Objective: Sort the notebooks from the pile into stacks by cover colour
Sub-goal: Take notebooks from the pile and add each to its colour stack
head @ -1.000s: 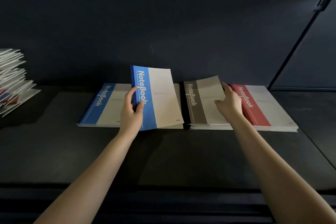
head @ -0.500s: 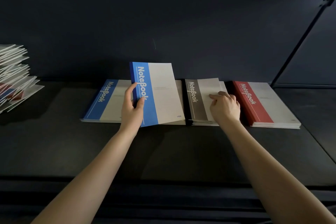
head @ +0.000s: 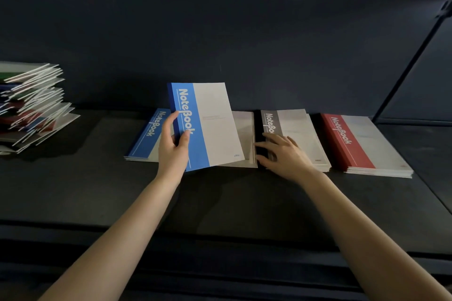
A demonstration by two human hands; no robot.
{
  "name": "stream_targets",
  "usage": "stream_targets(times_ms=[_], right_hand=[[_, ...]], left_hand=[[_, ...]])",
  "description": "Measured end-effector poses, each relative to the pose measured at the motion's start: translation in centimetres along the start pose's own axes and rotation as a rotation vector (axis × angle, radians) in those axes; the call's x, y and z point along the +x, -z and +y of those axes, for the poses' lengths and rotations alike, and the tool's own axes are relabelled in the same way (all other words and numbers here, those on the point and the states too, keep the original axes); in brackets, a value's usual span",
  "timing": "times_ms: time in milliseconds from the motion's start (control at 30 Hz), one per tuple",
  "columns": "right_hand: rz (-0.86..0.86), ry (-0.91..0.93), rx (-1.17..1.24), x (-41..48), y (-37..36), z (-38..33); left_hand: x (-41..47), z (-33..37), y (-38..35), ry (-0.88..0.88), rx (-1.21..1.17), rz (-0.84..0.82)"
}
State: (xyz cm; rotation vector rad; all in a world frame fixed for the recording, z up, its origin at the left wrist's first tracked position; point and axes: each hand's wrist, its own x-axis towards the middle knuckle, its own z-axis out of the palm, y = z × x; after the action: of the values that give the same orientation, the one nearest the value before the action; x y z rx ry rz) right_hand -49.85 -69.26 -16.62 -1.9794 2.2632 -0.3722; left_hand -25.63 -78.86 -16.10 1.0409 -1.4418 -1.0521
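At the far left, the unsorted pile (head: 31,110) is sitting fanned and leaning on the bench (head: 220,203), and I am guessing it could slide if I pull from it carelessly. The blue notebook (head: 208,124) I am holding up is tilting over the blue stack (head: 144,137), its right edge reaching toward the grey stack (head: 298,134). Held only near the spine, it could swing and land crooked across both. My left hand (head: 172,149) is gripping it, thumb on the cover, fingers curled behind. My right hand (head: 283,154) is lying open, fingers spread, resting on the grey stack's left edge and holding nothing. The red stack (head: 362,144) is sitting just beside it, untouched.
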Motion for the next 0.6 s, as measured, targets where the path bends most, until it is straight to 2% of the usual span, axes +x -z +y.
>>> stream_targets(times_ms=[367,433,500,600], right_hand=[[0.03,-0.084,-0.072,0.4,-0.1,-0.5],[0.143,-0.06,0.077,0.7,0.7,-1.6],[0.236,-0.081,0.38,0.9,1.7,-3.6],[0.159,-0.144,0.783,1.6,2.3,-6.6]], left_hand=[[-1.0,0.5,0.0,0.008,-0.036,-0.017],[-1.1,0.6,0.3,0.022,-0.046,-0.03],[-1.2,0.7,0.6,0.02,-0.069,-0.033],[-1.5,1.0,1.0,0.012,-0.142,-0.057]])
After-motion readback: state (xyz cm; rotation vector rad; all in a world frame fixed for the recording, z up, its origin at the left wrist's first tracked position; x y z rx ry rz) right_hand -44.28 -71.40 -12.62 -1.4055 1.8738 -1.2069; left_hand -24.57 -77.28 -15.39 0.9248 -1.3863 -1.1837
